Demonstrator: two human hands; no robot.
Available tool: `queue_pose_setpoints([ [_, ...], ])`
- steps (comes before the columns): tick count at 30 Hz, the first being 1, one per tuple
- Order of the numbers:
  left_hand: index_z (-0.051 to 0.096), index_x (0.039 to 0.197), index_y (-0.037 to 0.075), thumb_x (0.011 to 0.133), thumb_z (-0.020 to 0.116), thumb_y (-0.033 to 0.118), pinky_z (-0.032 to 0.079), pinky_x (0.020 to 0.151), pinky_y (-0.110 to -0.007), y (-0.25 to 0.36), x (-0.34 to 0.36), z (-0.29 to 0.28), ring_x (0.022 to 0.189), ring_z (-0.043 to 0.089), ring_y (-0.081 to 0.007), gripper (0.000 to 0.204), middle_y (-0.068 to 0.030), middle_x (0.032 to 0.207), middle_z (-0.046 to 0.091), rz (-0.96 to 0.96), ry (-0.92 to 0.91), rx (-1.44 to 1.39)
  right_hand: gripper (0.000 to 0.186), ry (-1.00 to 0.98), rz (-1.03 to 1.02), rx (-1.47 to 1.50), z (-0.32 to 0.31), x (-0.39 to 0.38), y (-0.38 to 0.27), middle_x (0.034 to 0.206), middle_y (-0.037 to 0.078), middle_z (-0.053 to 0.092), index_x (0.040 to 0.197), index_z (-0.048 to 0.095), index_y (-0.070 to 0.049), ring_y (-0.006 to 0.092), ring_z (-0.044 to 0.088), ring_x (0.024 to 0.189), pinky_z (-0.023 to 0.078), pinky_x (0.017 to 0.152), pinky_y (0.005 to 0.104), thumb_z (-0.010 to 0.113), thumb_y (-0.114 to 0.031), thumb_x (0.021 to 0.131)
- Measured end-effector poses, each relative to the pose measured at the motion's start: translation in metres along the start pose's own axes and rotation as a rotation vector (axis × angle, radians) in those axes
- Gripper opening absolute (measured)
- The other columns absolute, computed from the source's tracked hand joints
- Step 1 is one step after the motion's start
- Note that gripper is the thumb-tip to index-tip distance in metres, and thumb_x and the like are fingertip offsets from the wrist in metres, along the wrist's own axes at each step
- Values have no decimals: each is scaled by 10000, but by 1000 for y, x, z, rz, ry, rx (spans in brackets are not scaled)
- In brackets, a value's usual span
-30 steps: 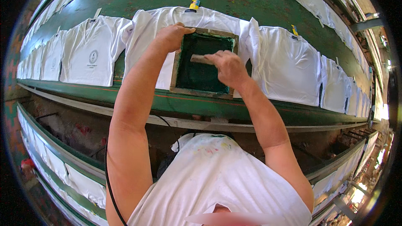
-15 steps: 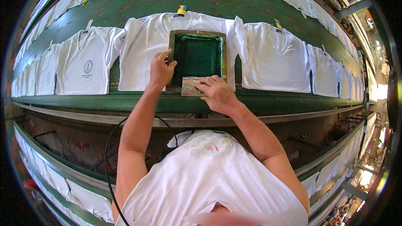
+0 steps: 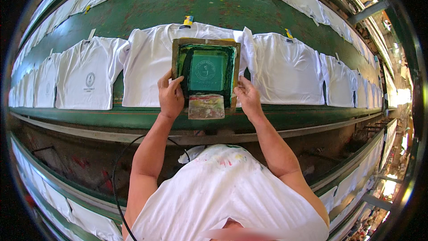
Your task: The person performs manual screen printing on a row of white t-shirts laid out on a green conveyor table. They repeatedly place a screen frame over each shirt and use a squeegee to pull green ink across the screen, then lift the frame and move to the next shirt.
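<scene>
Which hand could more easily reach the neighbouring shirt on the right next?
Probably the right hand: it is at the right edge of the frame, nearer that shirt. The left hand is at the opposite edge.

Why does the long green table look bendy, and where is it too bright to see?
Head view: the fisheye lens bends the table; head view, far right: glare washes out details; head view, middle: the frame looks fairly sharp.

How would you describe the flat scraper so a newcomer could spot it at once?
Start at the long green table, then find the wooden frame between the left hand and the right hand. The scraper overlaps that frame's lower edge, on the wearer's side. Its pale, oblong face with reddish smears sets it apart from the green mesh above.
</scene>
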State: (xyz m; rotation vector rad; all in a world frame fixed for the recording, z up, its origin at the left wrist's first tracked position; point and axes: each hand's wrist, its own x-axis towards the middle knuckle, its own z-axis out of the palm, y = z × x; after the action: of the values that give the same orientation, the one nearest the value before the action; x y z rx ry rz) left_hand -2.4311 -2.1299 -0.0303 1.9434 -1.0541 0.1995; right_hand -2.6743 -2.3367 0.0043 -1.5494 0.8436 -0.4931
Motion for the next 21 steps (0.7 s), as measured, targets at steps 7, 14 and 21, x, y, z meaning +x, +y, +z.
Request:
queue_pose_setpoints([
  [7,825,1228,44,923,731,-123,531,1169,-488,29,6,1,1408,636,-445,361,-259,1479,690,-98,0,-80,649,-73,-21,85,-21,-7,10,1371,112,736,1659,548,-23,193,693,1185,559,1049,360,775,-206,1079],
  [14,824,1240,24,984,740,-67,558,1128,-458,150,2,94,1356,692,-375,285,-237,1458,721,-235,6,-246,697,146,-121,274,-145,-28,27,1484,80,666,1720,471,-22,178,640,1264,523,1104,358,743,-227,1111],
  [21,823,1222,55,866,800,-103,539,1170,-446,309,-36,255,1314,690,-365,390,-189,1473,717,-150,-95,-348,601,313,-133,294,-359,-68,81,1622,143,602,1683,499,40,219,592,1426,432,1238,373,650,-103,1119],
])
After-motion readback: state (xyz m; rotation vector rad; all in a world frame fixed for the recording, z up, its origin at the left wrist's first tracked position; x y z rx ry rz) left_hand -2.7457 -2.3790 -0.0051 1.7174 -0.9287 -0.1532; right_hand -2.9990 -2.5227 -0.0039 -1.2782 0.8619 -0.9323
